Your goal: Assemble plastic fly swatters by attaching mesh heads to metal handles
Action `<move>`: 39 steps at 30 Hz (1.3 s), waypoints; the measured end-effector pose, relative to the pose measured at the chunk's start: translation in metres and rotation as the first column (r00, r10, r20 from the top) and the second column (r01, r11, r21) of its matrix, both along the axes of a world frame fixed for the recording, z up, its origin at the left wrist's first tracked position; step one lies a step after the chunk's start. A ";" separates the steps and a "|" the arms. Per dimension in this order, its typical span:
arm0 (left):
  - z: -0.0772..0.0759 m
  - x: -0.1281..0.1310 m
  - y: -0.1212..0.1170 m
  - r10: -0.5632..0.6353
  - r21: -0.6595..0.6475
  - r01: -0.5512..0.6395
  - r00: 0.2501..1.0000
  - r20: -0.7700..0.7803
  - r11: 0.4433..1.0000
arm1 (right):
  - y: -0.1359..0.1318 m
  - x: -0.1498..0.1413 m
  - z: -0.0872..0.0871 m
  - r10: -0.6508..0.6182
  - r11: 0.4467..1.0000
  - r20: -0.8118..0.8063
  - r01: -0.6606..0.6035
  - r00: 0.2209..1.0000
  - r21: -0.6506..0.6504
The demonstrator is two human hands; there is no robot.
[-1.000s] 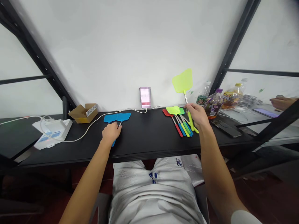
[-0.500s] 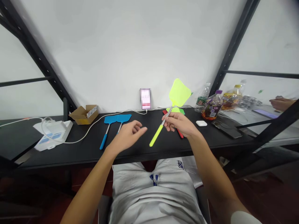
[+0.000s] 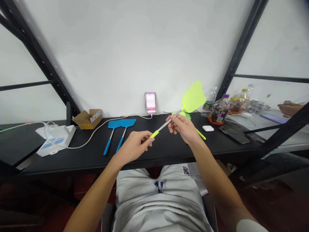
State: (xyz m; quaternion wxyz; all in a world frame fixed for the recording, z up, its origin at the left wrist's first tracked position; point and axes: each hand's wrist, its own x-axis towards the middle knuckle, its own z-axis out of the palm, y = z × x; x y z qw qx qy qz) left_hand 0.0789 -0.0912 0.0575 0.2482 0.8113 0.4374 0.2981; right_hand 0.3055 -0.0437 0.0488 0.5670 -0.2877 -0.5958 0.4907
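Holding a lime-yellow fly swatter (image 3: pixel 194 97) aslant above the black table (image 3: pixel 84 158), we have both hands on it. Our left hand (image 3: pixel 136 144) has its fingers closed around the yellow grip, while the fingers of our right hand (image 3: pixel 183 128) pinch the metal shaft below the head. That head points up and to the right, in front of the white wall (image 3: pixel 149 48).

Left of our left hand, two blue swatters lie side by side on the table: the outer blue swatter (image 3: pixel 114 124) and the inner blue swatter (image 3: pixel 127 123), their heads meeting. Behind our right hand lies a bunch of swatters (image 3: pixel 187 116), mostly hidden, with green and yellow showing.

Farther right we see a small white case (image 3: pixel 208 128), a black phone (image 3: pixel 234 134) and a purple-capped bottle (image 3: pixel 219 111). An open cardboard box (image 3: pixel 88 120) stands well to the left, beside a white power strip (image 3: pixel 69 135).
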 end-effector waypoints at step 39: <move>-0.014 0.003 0.010 0.091 0.000 -0.091 0.996 0.012 0.996 | 0.017 -0.013 -0.016 -0.344 0.938 -0.166 0.345 0.924 -0.026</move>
